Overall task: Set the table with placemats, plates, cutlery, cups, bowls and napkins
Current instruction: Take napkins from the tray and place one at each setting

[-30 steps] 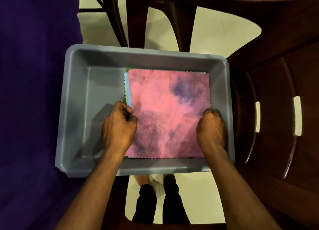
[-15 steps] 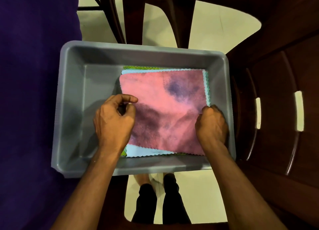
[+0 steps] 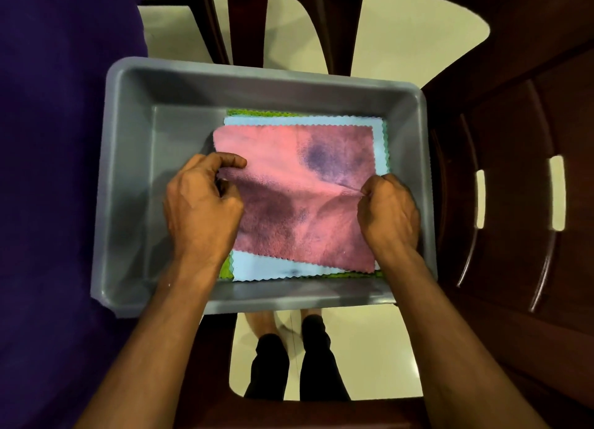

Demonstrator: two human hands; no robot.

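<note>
A pink cloth napkin [image 3: 289, 158] with dark purple blotches lies on top of a small stack inside a grey plastic tub [image 3: 128, 171]. Under it show a light blue napkin [image 3: 273, 269] and the edge of a green napkin [image 3: 226, 269]. My left hand [image 3: 201, 210] pinches the pink napkin's left edge between thumb and fingers. My right hand [image 3: 387, 213] pinches its right edge. The cloth is raised between my hands and creased across its middle.
The tub rests on a dark brown plastic chair [image 3: 514, 203]. A purple cloth surface [image 3: 48, 171] fills the left side. Another chair's legs [image 3: 244, 20] stand beyond the tub. My feet [image 3: 289, 329] show on the pale floor below.
Both hands took hold of the pink napkin's side edges and lifted it off the stack. It slid left and toward me, uncovering the blue and green napkins.
</note>
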